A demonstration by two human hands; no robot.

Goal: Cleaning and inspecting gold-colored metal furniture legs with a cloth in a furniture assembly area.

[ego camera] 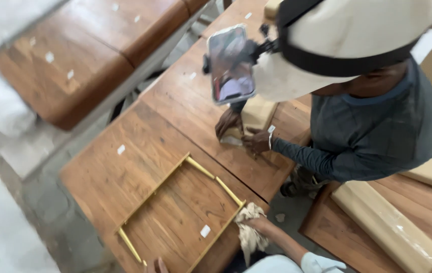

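A rectangular brass-coloured metal frame [178, 212] lies flat on a wooden tabletop [125, 172], its long axis running from lower left to upper right, roughly parallel to the tabletop's long edge; its far long side has a gap near the middle, and the corners nearest the camera reach the bottom edge of the view. The right hand [257, 224] presses a crumpled beige cloth [249, 230] against the frame's right corner, the grip closed around the cloth, which hangs down over the tabletop edge. The left hand [156, 265] shows only as fingertips at the bottom edge, just beside the frame's near long side; whether its grip is open or closed cannot be told. Small white stickers dot the wood. Across the tabletop a co-worker in a grey long-sleeved shirt [367, 136], with a phone [230, 64] mounted at the head, bends over a paper-wrapped block [257, 114], both hands on it. A long wrapped bundle [385, 227] lies on a neighbouring surface at right. The left background is blurred.
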